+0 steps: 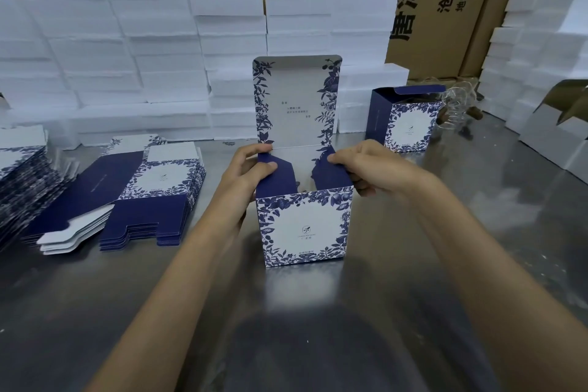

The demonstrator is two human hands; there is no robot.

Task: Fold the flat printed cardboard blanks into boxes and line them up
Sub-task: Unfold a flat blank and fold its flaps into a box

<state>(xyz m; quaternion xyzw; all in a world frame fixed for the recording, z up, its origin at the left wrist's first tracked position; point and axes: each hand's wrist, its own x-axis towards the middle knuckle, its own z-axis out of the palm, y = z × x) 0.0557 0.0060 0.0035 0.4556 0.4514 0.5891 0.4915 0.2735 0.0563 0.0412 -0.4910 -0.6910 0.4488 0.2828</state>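
At the far left of the shiny grey metal bench (pixel 413 280) we see two stacks of flat blue-and-white floral printed cardboard blanks (pixel 149 188), lying unfolded and well apart from our hands. Behind them rise walls of white foam blocks (pixel 105 51), with large brown shipping cartons (pixel 445 9) further back. Moving toward the centre, our left hand (pixel 251 169) reaches forward from a bare forearm, its thumb and fingers curled in a pinching grip on the left dark-blue side flap (pixel 280 169) of the half-formed blue-and-white floral box (pixel 304 229). That box stands upright on the bench directly ahead of us, between both hands, its printed front panel facing us and its tall lid panel (pixel 297 102) standing straight up at the back. The top is open, and the two side flaps lean inward over the opening. Our right hand (pixel 366 169) mirrors the left, thumb and fingers pinching the right dark-blue side flap (pixel 331 172). Both hands sit level at the box's top edge, equally near, so we judge that the coming move turns on pressing these flaps down and inward before the lid panel, which lies just beyond our fingers, folds toward us. To the right, a finished box of the same floral print (pixel 404 121) stands near the back, beside clear plastic packaging (pixel 455 108).
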